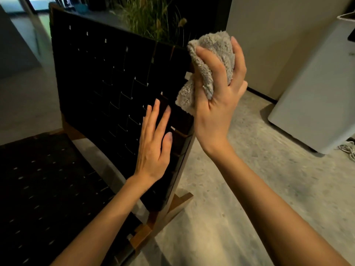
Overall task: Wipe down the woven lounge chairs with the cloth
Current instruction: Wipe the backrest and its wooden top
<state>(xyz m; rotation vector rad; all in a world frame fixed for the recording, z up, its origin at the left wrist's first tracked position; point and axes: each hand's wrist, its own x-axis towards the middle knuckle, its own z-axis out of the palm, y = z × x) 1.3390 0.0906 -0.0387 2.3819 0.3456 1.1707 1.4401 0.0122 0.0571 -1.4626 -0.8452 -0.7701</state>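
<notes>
We look down on a pale speckled floor (240,189) that runs under everything here. On it stands 1 woven lounge chair (107,73), its black strap backrest tilted away from us and filling the middle. Its black woven seat (48,189) spreads across the lower left. A brown wooden frame (172,206) shows along the backrest's right edge and at its foot. At the right, well apart from the chair, we see a white box-like unit (317,93) standing near the wall. Behind the top of the backrest rises a green grassy plant (151,18).

We find 2 bare hands raised to the chair. The right hand (217,104) has its fingers curled round a bunched grey terry cloth (213,48), which touches the upper right corner of the backrest. The left hand (153,146) lies lower, fingers straight and close together, flat on the weave just beside the right edge; it holds nothing. Near the unit's base lies a bit of white cable (347,148).
</notes>
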